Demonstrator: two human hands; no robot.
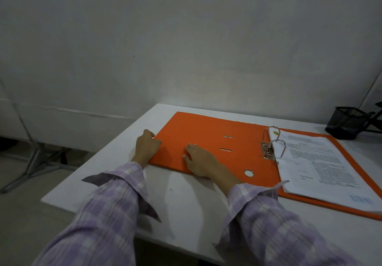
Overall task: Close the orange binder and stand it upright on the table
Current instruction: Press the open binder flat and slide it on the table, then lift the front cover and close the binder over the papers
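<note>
Plaid-sleeved right hand [199,160] flat, fingers spread, on open orange cardboard lever-arch binder [198,141] lying on white table [182,199]; left hand [145,146] curled around cover's left edge. Stiff, light cover, heavier paper stack [318,162] side; best lifted by that edge, then gripped at spine.

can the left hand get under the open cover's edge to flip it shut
Probably yes. The left hand is already at the outer edge of the orange binder cover, fingers curled at it, with bare table beside it. But the right hand lies flat on the cover and would need to lift.
</note>
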